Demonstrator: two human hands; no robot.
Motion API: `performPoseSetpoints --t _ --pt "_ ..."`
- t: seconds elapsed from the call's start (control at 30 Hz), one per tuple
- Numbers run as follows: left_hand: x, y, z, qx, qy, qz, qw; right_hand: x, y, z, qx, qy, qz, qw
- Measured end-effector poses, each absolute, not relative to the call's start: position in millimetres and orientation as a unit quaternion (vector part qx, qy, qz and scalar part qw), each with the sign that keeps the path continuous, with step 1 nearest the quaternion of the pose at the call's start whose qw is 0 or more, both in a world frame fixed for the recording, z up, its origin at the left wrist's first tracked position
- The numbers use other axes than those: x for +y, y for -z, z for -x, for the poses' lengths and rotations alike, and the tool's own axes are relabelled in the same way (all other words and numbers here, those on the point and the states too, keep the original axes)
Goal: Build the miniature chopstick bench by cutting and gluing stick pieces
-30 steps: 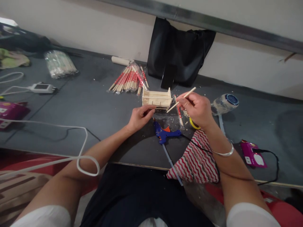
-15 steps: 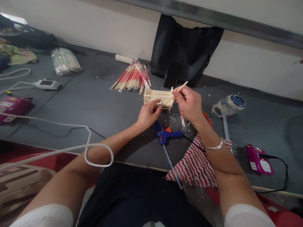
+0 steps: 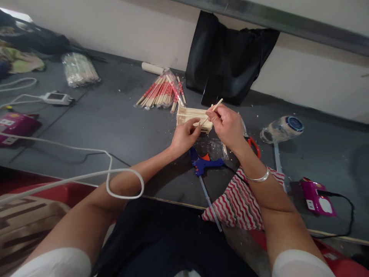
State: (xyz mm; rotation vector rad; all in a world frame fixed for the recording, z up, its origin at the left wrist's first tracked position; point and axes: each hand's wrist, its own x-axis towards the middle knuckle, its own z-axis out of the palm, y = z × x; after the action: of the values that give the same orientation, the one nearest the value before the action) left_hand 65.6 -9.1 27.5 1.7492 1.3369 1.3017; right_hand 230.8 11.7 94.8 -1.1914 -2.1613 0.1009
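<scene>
So the right hand [image 3: 229,125] has its grip clamped on a thin wooden stick [image 3: 217,105], pinched between thumb and fingers. The stick is tilted: top end pokes up past the grip, lower end slants down toward the left hand's fingers. The left hand [image 3: 184,136] has its thumb and forefinger right up at the near side of a little wooden rack [image 3: 187,111], but honestly I can't tell if that grip is closed on something or just resting there, too small to see. The rack sits on the desk [image 3: 129,119], just beyond the left grip and to the left of the right one.

Closer to the body than both grips there's a blue glue gun [image 3: 201,164], with a pale glue stick [image 3: 209,202] running out of it toward the desk edge. Striped cloth [image 3: 238,202] is below the right grip, partly under that forearm.

Past the left grip, a bit to its left, is a fanned pile of red-printed chopsticks [image 3: 161,92] with clear plastic wrap. Beyond the right grip, slightly left, a dark phone [image 3: 211,90] stands in front of a black bag [image 3: 221,57]. Off to the right of that grip, a clear jar [image 3: 278,130] with a blue end is lying on its side.
</scene>
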Motion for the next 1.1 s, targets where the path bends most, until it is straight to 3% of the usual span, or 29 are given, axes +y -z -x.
performPoseSetpoints --t 1.1 --pt "-2.0 -23.1 -74.3 0.514 -0.489 -0.634 0.309 26.2 -89.0 -222.0 -0.826 -0.022 0.446 0.344"
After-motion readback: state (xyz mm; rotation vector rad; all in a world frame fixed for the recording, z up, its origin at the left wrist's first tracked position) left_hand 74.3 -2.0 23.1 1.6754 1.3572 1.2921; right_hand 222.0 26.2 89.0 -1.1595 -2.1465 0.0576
